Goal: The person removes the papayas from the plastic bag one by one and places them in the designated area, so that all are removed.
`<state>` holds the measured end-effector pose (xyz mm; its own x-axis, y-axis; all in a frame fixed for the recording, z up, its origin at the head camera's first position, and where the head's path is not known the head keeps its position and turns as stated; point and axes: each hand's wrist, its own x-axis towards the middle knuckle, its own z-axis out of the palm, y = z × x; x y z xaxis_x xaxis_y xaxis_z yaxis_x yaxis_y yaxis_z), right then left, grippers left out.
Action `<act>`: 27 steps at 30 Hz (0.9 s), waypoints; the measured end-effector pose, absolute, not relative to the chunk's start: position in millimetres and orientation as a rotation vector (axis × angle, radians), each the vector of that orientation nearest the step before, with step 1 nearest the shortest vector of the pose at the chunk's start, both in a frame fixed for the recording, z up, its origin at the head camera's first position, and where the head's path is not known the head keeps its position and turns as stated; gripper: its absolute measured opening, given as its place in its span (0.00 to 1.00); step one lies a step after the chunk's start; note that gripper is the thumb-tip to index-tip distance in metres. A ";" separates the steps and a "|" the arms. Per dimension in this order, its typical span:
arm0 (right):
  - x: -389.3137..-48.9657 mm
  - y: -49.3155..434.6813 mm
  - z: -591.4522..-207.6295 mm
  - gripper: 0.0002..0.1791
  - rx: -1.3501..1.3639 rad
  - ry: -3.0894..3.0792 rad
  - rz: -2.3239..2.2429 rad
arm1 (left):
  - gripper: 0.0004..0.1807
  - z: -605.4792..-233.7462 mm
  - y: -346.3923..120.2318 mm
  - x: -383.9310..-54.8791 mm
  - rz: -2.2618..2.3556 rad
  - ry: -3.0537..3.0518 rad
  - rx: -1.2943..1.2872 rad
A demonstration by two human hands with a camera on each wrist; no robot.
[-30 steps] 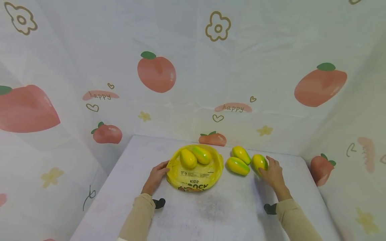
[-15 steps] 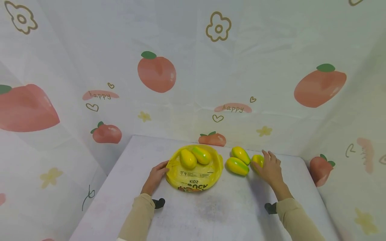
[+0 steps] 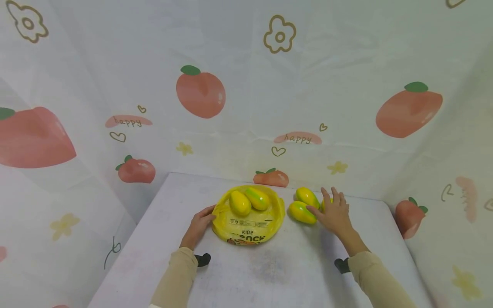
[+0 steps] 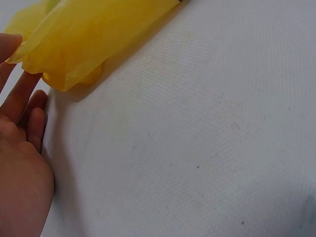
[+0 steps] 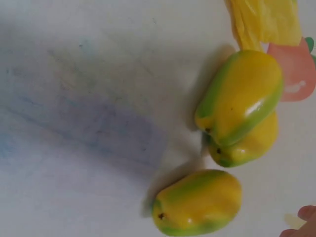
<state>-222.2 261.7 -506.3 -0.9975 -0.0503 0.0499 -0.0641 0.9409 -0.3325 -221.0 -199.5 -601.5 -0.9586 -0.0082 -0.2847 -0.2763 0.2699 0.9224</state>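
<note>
In the head view, my left hand [image 3: 198, 229] pinches the left edge of a round, spread-out yellow plastic bag [image 3: 221, 226]. The left wrist view shows the thumb over the bag's edge and fingers [image 4: 22, 96] below it. Two glossy yellow-green papayas, a left one [image 3: 240, 203] and a right one [image 3: 258, 199], lie on the bag. My right hand [image 3: 334, 219] is spread, holding nothing, with its thumb beside the front loose papaya [image 3: 301, 212]. Behind that lies another papaya [image 3: 307, 197]. A third loose papaya [image 5: 200, 202] is mostly hidden behind this hand in the head view.
All this sits toward the back of a white table [image 3: 265, 278]. Printed fabric walls [image 3: 246, 85] enclose it at the back and both sides. Black wrist straps or mounts show at the left cuff [image 3: 203, 259] and right cuff [image 3: 341, 265].
My right hand has shifted left from the far side of the rightmost papaya, across it toward the loose pair, its fingers spreading. The left hand, bag and papayas stay put.
</note>
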 end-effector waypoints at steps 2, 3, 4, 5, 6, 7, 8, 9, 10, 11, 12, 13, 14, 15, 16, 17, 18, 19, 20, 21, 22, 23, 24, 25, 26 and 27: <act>-222.2 256.0 -503.9 0.54 0.108 -3.069 0.508 | 0.28 -601.9 -199.4 -220.6 1.756 2.315 -0.267; -222.2 253.5 -502.9 0.54 0.118 -3.076 0.494 | 0.28 -602.3 -199.5 -220.4 1.755 2.315 -0.266; -221.9 250.7 -501.7 0.55 0.129 -3.080 0.483 | 0.28 -602.7 -199.4 -220.4 1.755 2.313 -0.266; -221.9 248.0 -500.6 0.55 0.144 -3.083 0.476 | 0.28 -602.9 -199.3 -220.2 1.752 2.315 -0.264; -221.6 245.8 -500.2 0.55 0.156 -3.088 0.454 | 0.28 -602.9 -199.2 -220.0 1.756 2.311 -0.266; -221.5 243.8 -500.0 0.55 0.167 -3.093 0.430 | 0.28 -602.8 -199.1 -219.6 1.756 2.311 -0.264; -221.1 241.9 -499.5 0.55 0.179 -3.094 0.416 | 0.28 -602.4 -198.9 -219.4 1.759 2.311 -0.261; -220.5 240.1 -498.9 0.55 0.194 -3.094 0.400 | 0.28 -602.2 -198.7 -219.2 1.755 2.316 -0.254; -220.0 238.5 -498.6 0.55 0.207 -3.093 0.385 | 0.27 -601.7 -198.5 -219.0 1.754 2.319 -0.251; -219.6 237.0 -498.3 0.55 0.219 -3.093 0.367 | 0.27 -601.3 -198.2 -218.6 1.752 2.324 -0.246; -219.2 235.7 -498.1 0.55 0.228 -3.096 0.352 | 0.27 -601.0 -197.9 -218.3 1.753 2.326 -0.243; -218.8 234.1 -497.5 0.54 0.240 -3.093 0.345 | 0.27 -600.7 -197.7 -218.0 1.749 2.330 -0.240; -218.5 232.5 -496.9 0.54 0.254 -3.089 0.339 | 0.27 -600.6 -197.4 -217.8 1.746 2.332 -0.239; -218.4 231.1 -496.7 0.54 0.265 -3.087 0.328 | 0.27 -600.4 -197.1 -217.5 1.745 2.333 -0.238; -218.6 229.8 -496.4 0.53 0.272 -3.088 0.322 | 0.27 -600.3 -196.9 -217.3 1.746 2.331 -0.240; -218.7 228.3 -496.0 0.53 0.280 -3.090 0.311 | 0.27 -600.2 -196.7 -217.2 1.747 2.327 -0.244; -219.1 226.7 -495.7 0.53 0.287 -3.087 0.311 | 0.27 -600.0 -196.5 -217.1 1.747 2.323 -0.248; -219.6 224.9 -495.3 0.52 0.296 -3.085 0.310 | 0.27 -599.8 -196.4 -217.2 1.746 2.320 -0.250; -220.2 223.3 -495.3 0.52 0.302 -3.084 0.310 | 0.27 -599.7 -196.5 -217.3 1.743 2.318 -0.251; -220.7 221.4 -495.0 0.52 0.307 -3.083 0.322 | 0.27 -599.5 -196.5 -217.6 1.743 2.314 -0.257; -221.6 219.3 -495.3 0.52 0.315 -3.083 0.320 | 0.27 -599.4 -196.8 -217.9 1.739 2.315 -0.262; -222.4 216.7 -495.3 0.52 0.329 -3.081 0.317 | 0.27 -599.3 -197.2 -218.3 1.737 2.315 -0.264; -223.2 213.9 -495.5 0.53 0.344 -3.080 0.316 | 0.27 -598.8 -197.7 -218.6 1.728 2.326 -0.257; -223.7 211.0 -495.7 0.53 0.361 -3.079 0.310 | 0.27 -598.3 -198.0 -219.0 1.731 2.326 -0.260; -224.2 208.1 -496.1 0.54 0.377 -3.078 0.301 | 0.27 -597.9 -198.3 -219.3 1.737 2.323 -0.261; -224.5 205.0 -496.1 0.54 0.392 -3.077 0.290 | 0.27 -597.8 -198.5 -219.5 1.742 2.320 -0.263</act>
